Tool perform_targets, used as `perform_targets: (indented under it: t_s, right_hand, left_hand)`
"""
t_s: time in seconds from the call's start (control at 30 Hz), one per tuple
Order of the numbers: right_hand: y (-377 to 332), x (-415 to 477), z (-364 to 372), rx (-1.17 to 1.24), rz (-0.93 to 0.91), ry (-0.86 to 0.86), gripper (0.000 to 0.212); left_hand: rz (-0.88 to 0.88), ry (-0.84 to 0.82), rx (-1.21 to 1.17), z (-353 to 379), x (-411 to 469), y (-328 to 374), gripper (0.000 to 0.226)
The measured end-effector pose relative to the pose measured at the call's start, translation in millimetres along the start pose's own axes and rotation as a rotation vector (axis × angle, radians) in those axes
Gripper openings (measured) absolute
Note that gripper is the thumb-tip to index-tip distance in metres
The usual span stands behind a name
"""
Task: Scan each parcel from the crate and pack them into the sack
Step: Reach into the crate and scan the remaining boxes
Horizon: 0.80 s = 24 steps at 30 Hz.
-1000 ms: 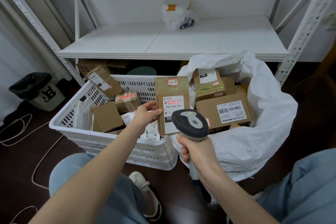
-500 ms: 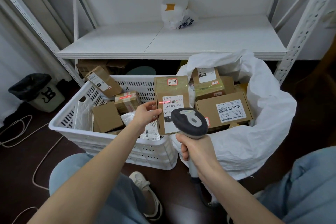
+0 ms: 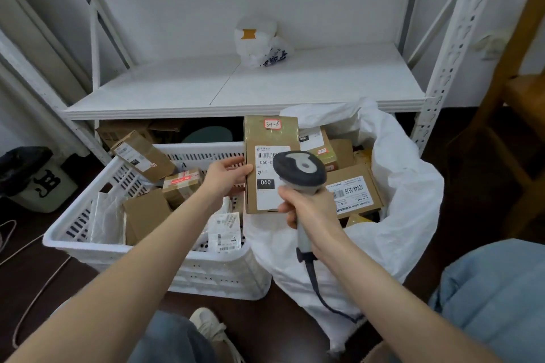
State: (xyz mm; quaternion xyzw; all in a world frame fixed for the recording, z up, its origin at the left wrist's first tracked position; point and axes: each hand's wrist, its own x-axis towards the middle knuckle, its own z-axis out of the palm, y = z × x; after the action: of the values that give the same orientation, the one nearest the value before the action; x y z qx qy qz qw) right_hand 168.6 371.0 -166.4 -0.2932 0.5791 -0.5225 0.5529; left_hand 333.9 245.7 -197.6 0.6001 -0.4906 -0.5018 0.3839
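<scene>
Several brown boxes (image 3: 146, 212) lie in the white crate (image 3: 141, 250) at left; more fill the white sack (image 3: 407, 186) to its right, a shelf (image 3: 265, 88) behind both. Between them the left hand (image 3: 224, 175) grips an upright brown parcel (image 3: 265, 138) by its left edge; the right hand (image 3: 309, 212) clasps the scanner (image 3: 299, 168), whose head hides part of the label (image 3: 267, 194).

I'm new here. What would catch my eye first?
A tall brown parcel, held upright by the left hand, is at centre. In front of it the right hand grips a grey scanner. A white crate of parcels sits left, a white sack of boxes right.
</scene>
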Motion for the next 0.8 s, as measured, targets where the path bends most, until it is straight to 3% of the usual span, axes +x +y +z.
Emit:
perform_targets:
  t_s: [0.23, 0.33, 0.43, 0.53, 0.63, 0.8]
  right_hand:
    - [-52, 56, -53, 0.099, -0.025, 0.178, 0.017]
    - [-59, 75, -78, 0.110, -0.022, 0.250, 0.015]
    - [-60, 91, -98, 0.110, -0.022, 0.292, 0.014]
    - [-58, 104, -113, 0.111, -0.015, 0.317, 0.014]
    - [-56, 115, -124, 0.153, -0.002, 0.322, 0.013]
    - [-46, 123, -130, 0.165, 0.036, 0.323, 0.016]
  left_hand:
    - [-0.149, -0.212, 0.192, 99, 33, 52, 0.020]
    - [-0.209, -0.221, 0.215, 151, 52, 63, 0.015]
    - [-0.159, -0.169, 0.178, 195, 70, 65, 0.014]
    - [0.000, -0.225, 0.229, 219, 80, 57, 0.043]
    - [0.292, -0.425, 0.720, 215, 79, 42, 0.065]
    - [0.485, -0.520, 1.209, 212, 84, 14, 0.098]
